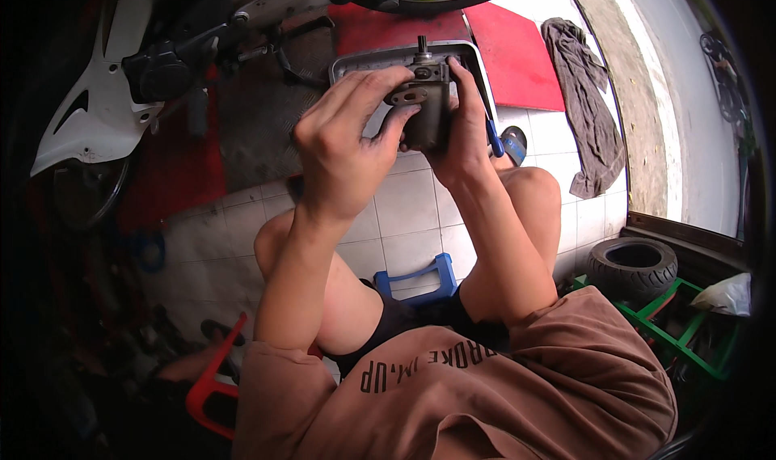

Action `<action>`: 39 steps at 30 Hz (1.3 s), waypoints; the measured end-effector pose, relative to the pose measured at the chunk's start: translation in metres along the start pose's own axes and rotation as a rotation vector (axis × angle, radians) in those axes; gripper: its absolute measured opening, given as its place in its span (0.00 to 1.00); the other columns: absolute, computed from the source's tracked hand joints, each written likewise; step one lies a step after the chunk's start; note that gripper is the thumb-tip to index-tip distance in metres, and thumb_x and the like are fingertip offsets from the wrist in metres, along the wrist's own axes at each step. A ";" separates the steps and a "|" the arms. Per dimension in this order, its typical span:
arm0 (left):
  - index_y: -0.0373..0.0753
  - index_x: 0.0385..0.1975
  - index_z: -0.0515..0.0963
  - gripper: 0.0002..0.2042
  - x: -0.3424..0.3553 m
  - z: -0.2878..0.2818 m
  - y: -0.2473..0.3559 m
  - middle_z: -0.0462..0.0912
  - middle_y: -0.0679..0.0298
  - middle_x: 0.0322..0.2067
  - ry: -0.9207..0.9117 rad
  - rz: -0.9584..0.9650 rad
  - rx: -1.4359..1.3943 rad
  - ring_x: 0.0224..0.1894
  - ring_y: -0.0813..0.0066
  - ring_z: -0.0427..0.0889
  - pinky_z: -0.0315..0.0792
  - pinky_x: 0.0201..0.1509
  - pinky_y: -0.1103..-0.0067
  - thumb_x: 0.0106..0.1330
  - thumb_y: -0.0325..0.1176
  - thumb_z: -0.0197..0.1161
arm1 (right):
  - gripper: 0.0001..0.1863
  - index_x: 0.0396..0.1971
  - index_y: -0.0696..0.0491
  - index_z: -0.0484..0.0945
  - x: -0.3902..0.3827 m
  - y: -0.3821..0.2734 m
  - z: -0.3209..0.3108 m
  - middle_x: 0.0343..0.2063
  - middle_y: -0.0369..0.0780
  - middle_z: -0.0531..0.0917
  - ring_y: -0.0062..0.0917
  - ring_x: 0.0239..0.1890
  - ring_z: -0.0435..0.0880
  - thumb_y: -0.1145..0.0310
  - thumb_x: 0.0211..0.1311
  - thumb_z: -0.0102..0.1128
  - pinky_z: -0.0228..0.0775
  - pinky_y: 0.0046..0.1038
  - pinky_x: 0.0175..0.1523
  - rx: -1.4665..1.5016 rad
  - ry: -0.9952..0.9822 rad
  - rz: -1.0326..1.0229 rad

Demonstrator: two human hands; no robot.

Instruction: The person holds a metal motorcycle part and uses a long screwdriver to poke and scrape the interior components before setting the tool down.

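A dark, boxy metal engine part [430,116], its exact kind unclear, is held up in front of me. A thin splined shaft [422,46] sticks out of its far end. Around its right side wraps my right hand [465,128], thumb or finger stretched along the edge. My left hand [347,132] closes from the left, with fingers on top and thumb beneath, by a small oval flange [409,96] with holes. I cannot tell whether this flange is loose or fixed to the part. Both hands have dark smudges on them. Behind them lies a metal-rimmed tray [364,53].
A motorcycle with white panels [93,120] stands at the far left. Beside the tray is a blue tool handle [495,139]. Red mats [517,60] and a dark cloth [586,108] lie on the tiles. A blue stool [428,282] is under me; a tyre [632,259] lies right.
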State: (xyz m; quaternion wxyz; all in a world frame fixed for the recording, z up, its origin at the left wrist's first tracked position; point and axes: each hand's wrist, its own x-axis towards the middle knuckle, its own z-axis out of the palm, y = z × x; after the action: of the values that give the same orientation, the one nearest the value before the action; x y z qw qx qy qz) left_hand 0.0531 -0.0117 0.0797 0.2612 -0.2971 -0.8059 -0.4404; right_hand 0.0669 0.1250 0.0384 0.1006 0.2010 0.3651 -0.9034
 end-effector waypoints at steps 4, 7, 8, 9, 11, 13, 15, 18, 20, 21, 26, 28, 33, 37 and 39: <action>0.35 0.34 0.81 0.14 0.000 -0.003 0.001 0.84 0.57 0.30 -0.028 -0.079 -0.041 0.32 0.62 0.85 0.77 0.36 0.75 0.46 0.20 0.72 | 0.26 0.38 0.48 0.77 -0.001 0.004 0.005 0.29 0.35 0.81 0.21 0.28 0.79 0.38 0.62 0.46 0.69 0.27 0.26 -0.003 0.009 -0.002; 0.34 0.32 0.81 0.11 -0.002 -0.002 0.001 0.84 0.56 0.28 -0.019 -0.120 -0.082 0.31 0.60 0.84 0.76 0.34 0.75 0.48 0.20 0.71 | 0.26 0.37 0.47 0.77 -0.001 0.006 0.005 0.28 0.34 0.80 0.20 0.27 0.78 0.39 0.62 0.48 0.69 0.27 0.26 -0.059 0.016 -0.031; 0.34 0.31 0.81 0.10 -0.002 0.000 0.001 0.84 0.56 0.28 -0.012 -0.125 -0.090 0.30 0.60 0.84 0.76 0.34 0.75 0.48 0.20 0.71 | 0.25 0.37 0.47 0.77 -0.002 0.006 0.004 0.28 0.34 0.80 0.20 0.27 0.78 0.39 0.62 0.48 0.69 0.27 0.26 -0.065 0.013 -0.031; 0.34 0.31 0.81 0.10 -0.001 0.001 0.001 0.84 0.56 0.27 -0.005 -0.121 -0.093 0.30 0.61 0.84 0.76 0.34 0.76 0.49 0.20 0.70 | 0.25 0.37 0.47 0.77 -0.002 0.006 0.003 0.27 0.33 0.80 0.19 0.27 0.78 0.39 0.62 0.48 0.70 0.27 0.26 -0.071 0.010 -0.031; 0.34 0.31 0.81 0.09 0.001 0.003 0.000 0.83 0.57 0.26 0.008 -0.113 -0.100 0.29 0.62 0.84 0.76 0.34 0.77 0.50 0.20 0.70 | 0.25 0.36 0.47 0.78 -0.005 0.005 0.003 0.27 0.33 0.80 0.19 0.27 0.78 0.39 0.61 0.49 0.70 0.27 0.26 -0.072 -0.001 -0.036; 0.32 0.31 0.81 0.08 0.001 0.006 -0.001 0.83 0.58 0.27 0.016 -0.155 -0.167 0.28 0.67 0.84 0.75 0.34 0.79 0.51 0.20 0.69 | 0.25 0.37 0.48 0.78 -0.008 0.004 0.003 0.27 0.33 0.80 0.19 0.27 0.78 0.40 0.61 0.49 0.70 0.26 0.27 -0.058 -0.017 -0.043; 0.31 0.31 0.81 0.07 -0.001 0.012 -0.003 0.82 0.59 0.29 0.044 -0.223 -0.288 0.28 0.71 0.83 0.75 0.34 0.81 0.53 0.19 0.69 | 0.25 0.37 0.48 0.78 -0.009 0.002 0.003 0.27 0.33 0.80 0.18 0.27 0.78 0.40 0.62 0.50 0.70 0.25 0.27 -0.063 -0.008 -0.053; 0.28 0.31 0.80 0.06 -0.002 0.019 -0.003 0.80 0.61 0.33 0.085 -0.327 -0.481 0.29 0.77 0.82 0.76 0.35 0.83 0.55 0.19 0.68 | 0.25 0.38 0.49 0.78 -0.009 0.001 0.001 0.27 0.34 0.80 0.18 0.26 0.78 0.41 0.62 0.50 0.71 0.24 0.28 -0.063 -0.004 -0.067; 0.27 0.31 0.80 0.05 0.000 0.019 -0.004 0.79 0.62 0.35 0.067 -0.346 -0.513 0.30 0.80 0.81 0.76 0.35 0.84 0.55 0.18 0.68 | 0.25 0.38 0.50 0.78 -0.009 0.000 -0.002 0.27 0.34 0.79 0.18 0.26 0.78 0.42 0.62 0.51 0.71 0.24 0.28 -0.060 -0.005 -0.071; 0.28 0.32 0.81 0.06 -0.001 0.020 -0.003 0.79 0.62 0.34 0.061 -0.348 -0.482 0.30 0.79 0.81 0.75 0.34 0.84 0.55 0.19 0.68 | 0.24 0.38 0.50 0.78 -0.008 0.000 -0.004 0.27 0.34 0.79 0.18 0.26 0.78 0.42 0.62 0.51 0.71 0.24 0.28 -0.060 -0.006 -0.069; 0.34 0.33 0.83 0.10 -0.001 0.022 0.000 0.79 0.61 0.33 0.046 -0.176 -0.152 0.30 0.75 0.82 0.73 0.31 0.81 0.51 0.21 0.71 | 0.26 0.39 0.50 0.77 -0.016 -0.005 -0.001 0.26 0.35 0.80 0.21 0.25 0.79 0.41 0.63 0.48 0.71 0.26 0.25 -0.001 -0.020 -0.023; 0.36 0.33 0.84 0.11 0.004 0.019 0.010 0.79 0.61 0.34 -0.008 -0.178 -0.067 0.29 0.74 0.82 0.73 0.31 0.80 0.48 0.22 0.72 | 0.27 0.40 0.50 0.76 -0.020 -0.010 0.001 0.27 0.36 0.80 0.22 0.24 0.79 0.40 0.63 0.46 0.71 0.27 0.24 0.031 -0.018 0.009; 0.38 0.34 0.84 0.12 0.006 0.022 0.010 0.80 0.62 0.34 0.001 -0.107 -0.068 0.27 0.74 0.80 0.73 0.30 0.80 0.47 0.22 0.72 | 0.28 0.40 0.49 0.76 -0.021 -0.012 0.000 0.27 0.36 0.80 0.23 0.22 0.79 0.39 0.62 0.45 0.70 0.27 0.22 0.021 -0.029 0.001; 0.39 0.35 0.85 0.13 0.005 0.023 0.009 0.80 0.62 0.34 -0.001 -0.076 -0.069 0.27 0.74 0.80 0.72 0.30 0.80 0.47 0.22 0.72 | 0.31 0.37 0.51 0.79 -0.020 -0.012 -0.002 0.24 0.37 0.81 0.25 0.24 0.80 0.36 0.61 0.44 0.69 0.29 0.24 0.016 -0.032 0.016; 0.39 0.36 0.85 0.14 0.004 0.023 0.009 0.80 0.62 0.34 -0.004 -0.065 -0.048 0.27 0.74 0.80 0.72 0.31 0.80 0.47 0.21 0.72 | 0.31 0.37 0.51 0.79 -0.019 -0.011 -0.003 0.24 0.38 0.81 0.26 0.23 0.80 0.36 0.61 0.44 0.69 0.29 0.24 0.011 -0.032 0.015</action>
State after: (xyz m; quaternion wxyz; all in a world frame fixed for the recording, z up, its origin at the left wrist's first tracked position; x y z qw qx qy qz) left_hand 0.0530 0.0127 0.0765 0.2380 -0.2780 -0.8049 -0.4672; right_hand 0.0812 0.1358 0.0510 0.1120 0.1897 0.3570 -0.9078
